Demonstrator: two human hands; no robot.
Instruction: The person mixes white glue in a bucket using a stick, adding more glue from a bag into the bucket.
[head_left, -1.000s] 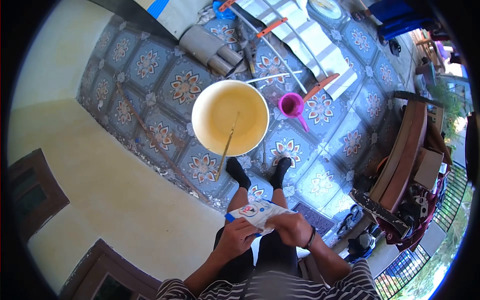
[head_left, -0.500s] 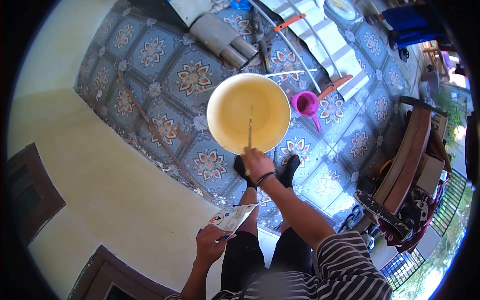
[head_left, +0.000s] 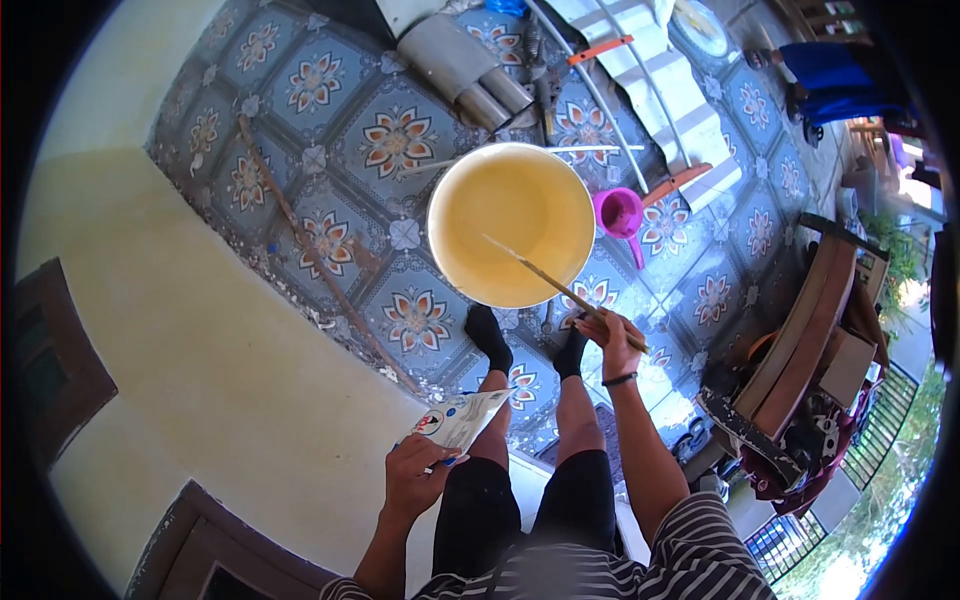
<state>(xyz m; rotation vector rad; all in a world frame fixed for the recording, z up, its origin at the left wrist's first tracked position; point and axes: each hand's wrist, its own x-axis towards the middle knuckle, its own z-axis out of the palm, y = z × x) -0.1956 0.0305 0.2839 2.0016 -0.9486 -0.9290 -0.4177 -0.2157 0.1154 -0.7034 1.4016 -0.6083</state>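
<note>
A round bucket (head_left: 510, 285) with yellowish content stands on the tiled floor in front of my feet. My right hand (head_left: 615, 342), at the bucket's lower right, is wrapped round a thin wooden stick (head_left: 568, 293). The stick slants up to the left over the rim, its pale tip above or in the content; which one is unclear. Lower down, my left hand (head_left: 418, 468) grips a white printed packet (head_left: 462, 418) by its lower end, near my left leg. Beside the bucket on the right is a pink dipper (head_left: 619, 213).
Grey metal cylinders (head_left: 465, 70) lie beyond the bucket. A metal frame with orange brackets (head_left: 600, 50) rests on white sheeting at the upper right. A long wooden strip (head_left: 300, 235) lies near the yellow wall (head_left: 240, 330). Wooden furniture (head_left: 810, 330) stands right. Another person's blue clothing (head_left: 830, 85) shows upper right.
My right hand has moved right and slightly down, and the stick has swung from nearly upright to a slant. The packet remains in my left hand. The whole view has shifted slightly.
</note>
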